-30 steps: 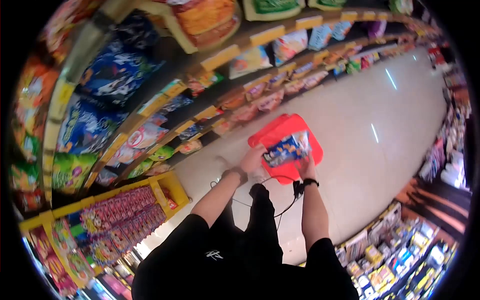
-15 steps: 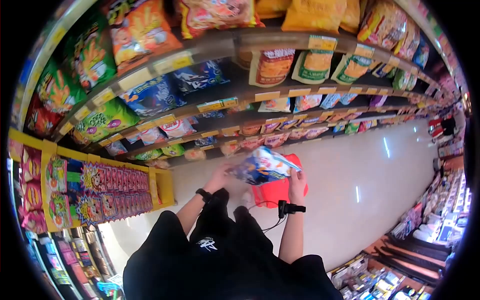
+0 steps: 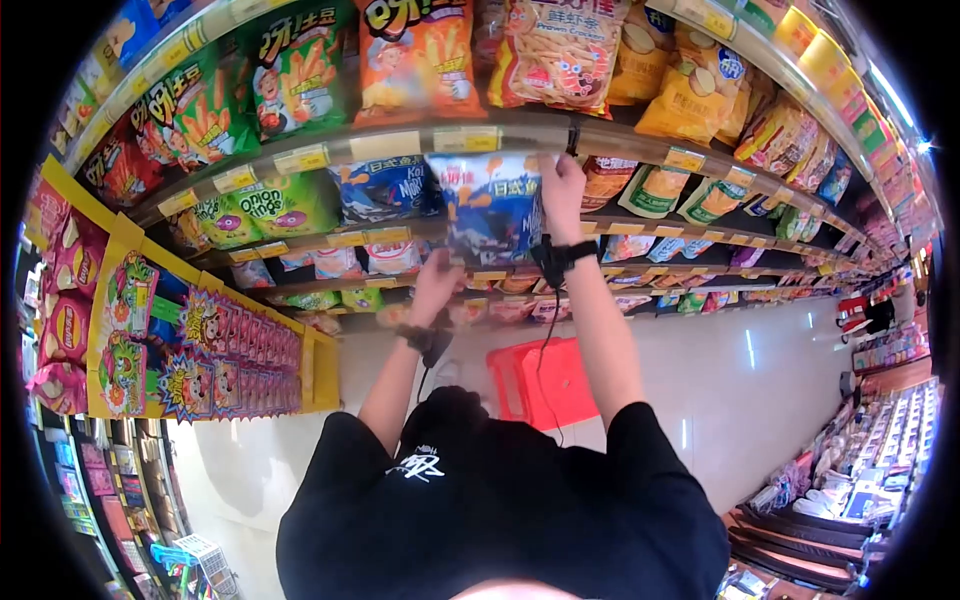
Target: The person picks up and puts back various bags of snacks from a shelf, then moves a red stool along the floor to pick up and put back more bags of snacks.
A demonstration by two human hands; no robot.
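Observation:
A blue and white snack bag (image 3: 490, 212) is held upright in front of the second shelf, its printed front facing me. My right hand (image 3: 563, 195) is closed on the bag's right edge, high up. Down at its lower left corner, my left hand (image 3: 438, 280) has its fingers curled against the bag. Just left of it on the shelf sits a matching blue snack bag (image 3: 378, 190). Green onion ring bags (image 3: 255, 212) stand farther left in that row, and brown and green pouches (image 3: 652, 190) are to the right.
A red plastic stool (image 3: 535, 378) stands on the floor below my hands. A yellow display rack (image 3: 125, 265) with hanging packets juts out at the left. Prawn cracker and potato snack bags (image 3: 560, 60) fill the shelf above.
Both hands have lifted the blue snack bag from above the red stool up to the second shelf, and it now stands upright. My view has shifted toward the upper shelves.

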